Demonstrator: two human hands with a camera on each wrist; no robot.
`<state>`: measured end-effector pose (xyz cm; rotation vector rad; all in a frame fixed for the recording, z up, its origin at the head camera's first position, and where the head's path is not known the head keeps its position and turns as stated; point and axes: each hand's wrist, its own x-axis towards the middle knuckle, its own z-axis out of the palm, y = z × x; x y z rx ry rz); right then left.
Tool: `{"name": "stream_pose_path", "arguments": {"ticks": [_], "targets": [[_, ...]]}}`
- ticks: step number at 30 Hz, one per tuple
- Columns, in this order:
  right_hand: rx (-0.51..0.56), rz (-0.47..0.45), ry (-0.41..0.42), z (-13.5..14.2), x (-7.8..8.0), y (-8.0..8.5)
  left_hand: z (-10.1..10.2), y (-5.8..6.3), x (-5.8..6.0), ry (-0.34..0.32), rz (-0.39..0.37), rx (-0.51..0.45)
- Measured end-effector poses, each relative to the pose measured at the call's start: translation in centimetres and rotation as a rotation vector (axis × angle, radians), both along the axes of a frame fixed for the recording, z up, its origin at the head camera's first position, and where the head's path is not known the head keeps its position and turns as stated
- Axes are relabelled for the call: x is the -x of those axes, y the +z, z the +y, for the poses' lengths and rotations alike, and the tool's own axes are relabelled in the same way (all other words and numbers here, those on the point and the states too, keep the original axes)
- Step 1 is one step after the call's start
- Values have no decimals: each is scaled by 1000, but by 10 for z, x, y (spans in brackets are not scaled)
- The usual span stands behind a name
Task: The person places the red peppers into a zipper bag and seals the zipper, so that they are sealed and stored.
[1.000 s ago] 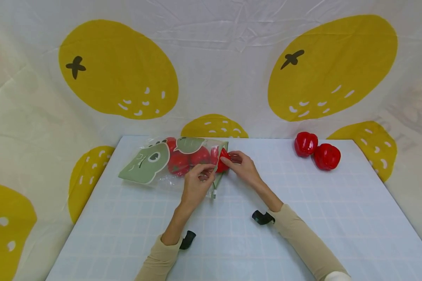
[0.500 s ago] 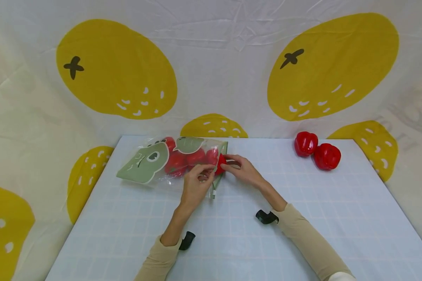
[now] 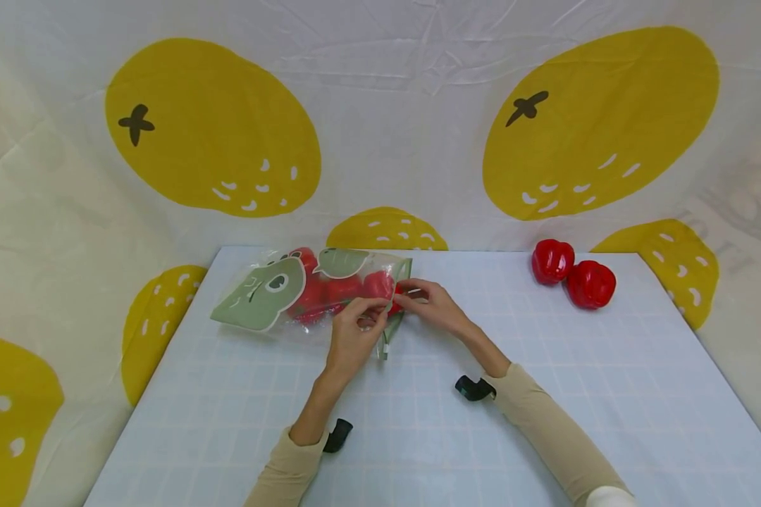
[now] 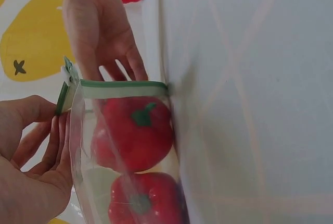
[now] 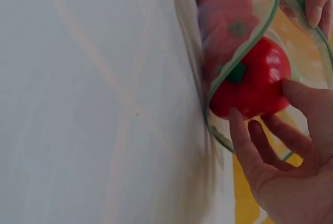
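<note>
While pinching the bag rim in the left grip, hold it wide.
With right grip loosely half-curled round a red pepper, ease straight inward.

Peppers in a bag at back left on the table, two loose peppers together at back right

Left hand pinches; right hand grips, thumb apart from fingers.
</note>
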<state>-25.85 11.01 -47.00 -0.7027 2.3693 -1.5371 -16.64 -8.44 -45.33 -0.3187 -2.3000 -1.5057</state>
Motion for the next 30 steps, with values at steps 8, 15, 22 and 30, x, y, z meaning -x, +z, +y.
{"name": "stream_pose_path", "arguments": {"ticks": [8, 15, 22, 30], "targets": [[14, -20, 19, -7, 1, 2, 0, 0, 1, 1, -12, -11], [14, -27, -1, -12, 4, -4, 0, 1, 1, -7, 13, -21], [17, 2, -41, -20, 6, -5, 0, 0, 2, -28, 38, -40], [40, -40, -72, -30, 6, -5, -2, 0, 1, -27, 6, -29]]}}
